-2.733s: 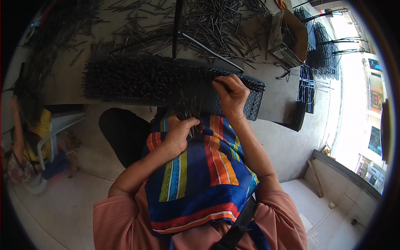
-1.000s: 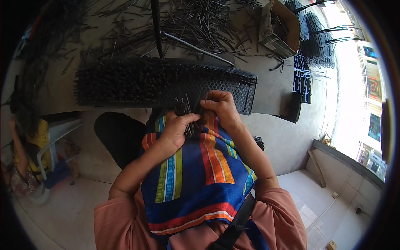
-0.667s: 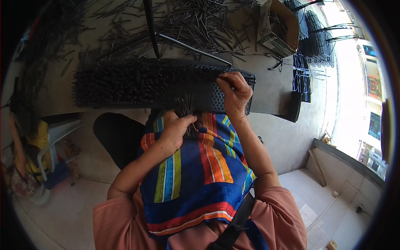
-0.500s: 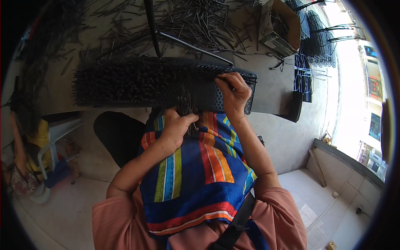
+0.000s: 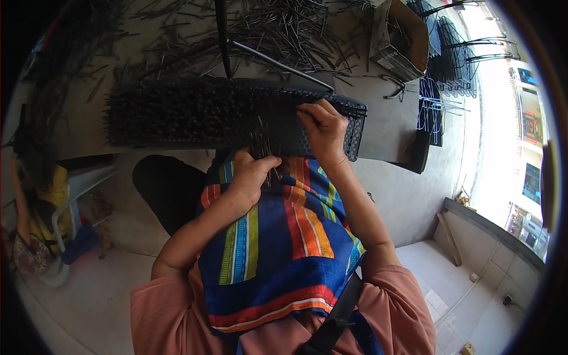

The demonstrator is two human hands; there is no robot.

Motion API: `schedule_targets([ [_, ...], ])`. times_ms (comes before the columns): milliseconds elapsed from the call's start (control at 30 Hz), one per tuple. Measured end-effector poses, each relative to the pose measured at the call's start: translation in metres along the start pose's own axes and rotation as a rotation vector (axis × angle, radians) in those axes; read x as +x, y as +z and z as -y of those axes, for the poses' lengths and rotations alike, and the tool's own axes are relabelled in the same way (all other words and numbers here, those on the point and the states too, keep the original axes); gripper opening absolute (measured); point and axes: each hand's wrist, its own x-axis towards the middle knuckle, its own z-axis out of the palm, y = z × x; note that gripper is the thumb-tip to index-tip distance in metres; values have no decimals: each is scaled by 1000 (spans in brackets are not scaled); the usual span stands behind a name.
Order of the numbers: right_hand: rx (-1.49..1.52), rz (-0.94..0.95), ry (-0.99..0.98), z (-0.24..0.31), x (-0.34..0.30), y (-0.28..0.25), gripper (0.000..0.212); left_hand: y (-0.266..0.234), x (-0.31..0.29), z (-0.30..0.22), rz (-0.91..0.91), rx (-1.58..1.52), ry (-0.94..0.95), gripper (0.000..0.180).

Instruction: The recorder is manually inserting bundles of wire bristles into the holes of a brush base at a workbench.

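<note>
A long black perforated panel (image 5: pixel 353 133) lies across in front of me. Thin dark rods (image 5: pixel 171 112) stand densely in its left and middle part, while bare holes show at its right end. My left hand (image 5: pixel 247 178) is closed around a bundle of thin dark rods (image 5: pixel 261 142), just off the panel's near edge. Over the right part of the panel, my right hand (image 5: pixel 326 131) has its fingertips pinched together. Whatever lies between those fingertips is too small or dark to make out.
Loose dark rods (image 5: pixel 284 29) are heaped on the table (image 5: pixel 387 124) behind the panel. An open cardboard box (image 5: pixel 395 56) stands at the back right, near wire racks (image 5: pixel 452 56). A dark metal bar (image 5: pixel 222 41) rises behind the panel. Another person's arm (image 5: pixel 22 207) shows at far left.
My right hand has shifted a little to the left over the panel, still pinched. The left hand keeps its grip on the bundle in nearly the same place.
</note>
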Motion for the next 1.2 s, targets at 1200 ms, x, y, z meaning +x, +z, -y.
schedule_targets([
  [1200,447,-209,292,-9,-15,-32,7,-3,0,11,11,131,-17,8],
])
